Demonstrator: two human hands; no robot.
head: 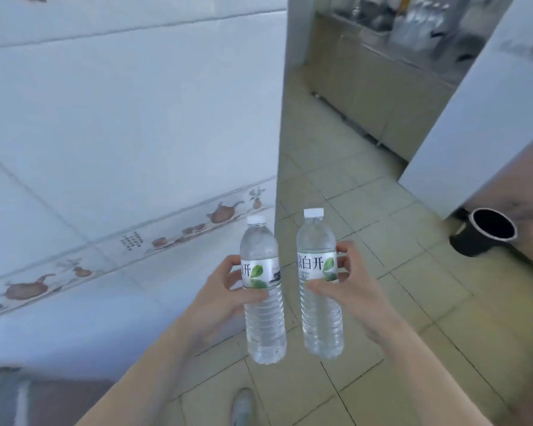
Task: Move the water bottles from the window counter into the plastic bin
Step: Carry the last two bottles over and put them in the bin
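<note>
Currently two water bottles are carried upright in the lower middle of the frame, one per hand, apart from each other. The left bottle (263, 290) is gripped at its label by the left hand (225, 298), fingers and thumb curled round it; the right bottle (319, 281) is held the same way at label height by the right hand (348, 290). Both white caps are on and both bottles look full, so some weight is to be expected. The step in hand is judged to be the carry toward the plastic bin, which is not seen anywhere in frame; the window counter is not identifiable either. To do it well, the grips should be kept firm round the labelled waists, since the ribbed lower bodies look slippery and may flex, and the bottles should be kept apart and upright until the bin is reached, then lowered in rather than dropped. The floor (366, 348) is pale square tile. A white tiled wall (120, 133) with a brown teapot border fills the left of the frame. A black round bucket (483, 236) stands at right, beside a white panel. A steel counter (382, 87), blurred, with unclear items on it, sits at upper right. A shoe (243, 407) shows at the bottom edge.
</note>
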